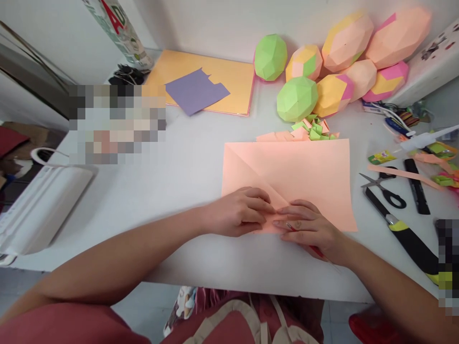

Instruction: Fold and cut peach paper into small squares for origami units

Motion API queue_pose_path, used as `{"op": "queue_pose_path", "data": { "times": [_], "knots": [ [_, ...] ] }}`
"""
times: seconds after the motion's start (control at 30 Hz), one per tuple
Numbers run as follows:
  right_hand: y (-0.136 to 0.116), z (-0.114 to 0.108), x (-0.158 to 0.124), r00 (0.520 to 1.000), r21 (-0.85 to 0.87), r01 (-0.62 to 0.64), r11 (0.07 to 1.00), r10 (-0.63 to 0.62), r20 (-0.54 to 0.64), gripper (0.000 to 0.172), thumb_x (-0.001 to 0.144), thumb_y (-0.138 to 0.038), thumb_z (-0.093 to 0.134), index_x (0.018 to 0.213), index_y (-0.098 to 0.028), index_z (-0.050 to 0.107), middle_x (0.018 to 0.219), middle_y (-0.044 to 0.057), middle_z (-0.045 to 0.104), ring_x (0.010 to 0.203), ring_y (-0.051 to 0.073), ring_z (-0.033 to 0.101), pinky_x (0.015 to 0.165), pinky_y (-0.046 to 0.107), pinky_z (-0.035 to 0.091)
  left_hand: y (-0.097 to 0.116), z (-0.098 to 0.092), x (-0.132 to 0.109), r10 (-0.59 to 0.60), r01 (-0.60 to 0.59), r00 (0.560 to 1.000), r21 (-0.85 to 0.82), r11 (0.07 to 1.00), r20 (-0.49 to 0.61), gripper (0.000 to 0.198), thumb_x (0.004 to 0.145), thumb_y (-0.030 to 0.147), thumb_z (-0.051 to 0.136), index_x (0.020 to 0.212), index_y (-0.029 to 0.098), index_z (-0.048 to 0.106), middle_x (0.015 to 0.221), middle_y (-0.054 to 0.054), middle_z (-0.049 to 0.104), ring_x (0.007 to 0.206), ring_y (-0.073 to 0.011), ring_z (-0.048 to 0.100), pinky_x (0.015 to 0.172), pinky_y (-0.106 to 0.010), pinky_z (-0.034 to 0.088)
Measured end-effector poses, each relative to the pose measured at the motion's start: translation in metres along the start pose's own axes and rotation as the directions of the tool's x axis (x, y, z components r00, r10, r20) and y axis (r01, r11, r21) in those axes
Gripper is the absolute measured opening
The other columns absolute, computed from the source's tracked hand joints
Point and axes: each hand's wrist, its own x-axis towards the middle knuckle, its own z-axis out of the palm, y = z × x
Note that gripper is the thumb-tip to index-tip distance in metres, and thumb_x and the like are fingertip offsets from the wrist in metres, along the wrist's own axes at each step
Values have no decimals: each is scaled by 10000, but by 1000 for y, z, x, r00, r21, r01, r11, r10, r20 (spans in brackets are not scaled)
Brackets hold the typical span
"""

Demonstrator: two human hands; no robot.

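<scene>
A large peach paper sheet (315, 177) lies on the table in front of me, with a diagonal crease running from its upper left corner toward its lower middle. My left hand (249, 212) rests on the sheet's lower left part, fingers bent and fingertips pressed to the paper near the crease. Close beside it, almost touching, my right hand (310, 231) lies over the lower edge with its fingers extended on the paper. A thin red pen (315, 250) is tucked among the right hand's fingers, its tip pointing up-left. Both palms hide part of the lower edge.
Scissors (383, 186), a utility knife (409, 243) and a black bar-shaped tool (416, 186) lie to the right. Behind the sheet are paper scraps (315, 129) and several faceted paper shapes (297, 99). Purple paper (195, 93) lies on yellow sheets (236, 86); a white device (46, 205) stands left.
</scene>
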Motion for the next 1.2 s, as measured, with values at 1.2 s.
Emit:
{"op": "queue_pose_path", "data": {
  "times": [1.2],
  "knots": [
    [4, 3, -1, 1000, 22, -9, 1000, 9, 6, 247, 925, -128, 504, 1129, -223, 607, 1190, 73, 664, 1273, 219, 471, 1021, 485, 345, -2, -3, -2, 16, -14, 999, -47, 999, 36, 248, 904, 147, 538, 712, 193, 687, 1088, -76, 704, 1103, -223, 593, 945, -374, 407]
  ]
}}
